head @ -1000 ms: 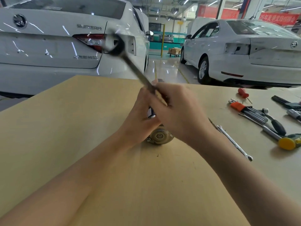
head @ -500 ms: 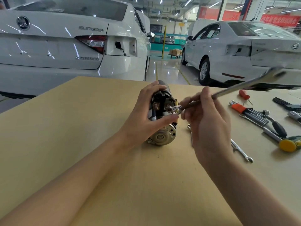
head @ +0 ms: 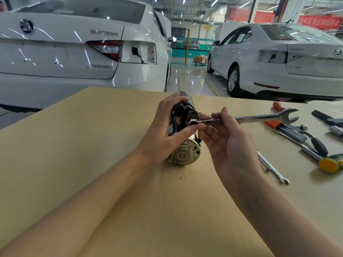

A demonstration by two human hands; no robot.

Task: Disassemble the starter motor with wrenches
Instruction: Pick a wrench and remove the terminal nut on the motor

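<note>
The starter motor [head: 184, 153] lies on the tan table [head: 92, 154], its round metal end cap toward me. My left hand [head: 165, 130] grips its dark upper body from the left, thumb across the front. My right hand [head: 225, 143] holds a silver combination wrench [head: 259, 118] by the shaft between thumb and fingers. The wrench lies nearly level, its ring end set on a terminal nut on the motor's top, its open jaw pointing right.
A smaller wrench [head: 272, 167] lies on the table right of my right wrist. Further right are screwdrivers [head: 289, 129], a yellow-headed hammer [head: 328, 164] and other tools. Two white cars [head: 74, 52] stand beyond the table's far edge.
The wrench swung from pointing up-left to pointing right and has dropped to nearly level. My right hand turned palm-up, uncovering the motor. My left hand kept its grip.
</note>
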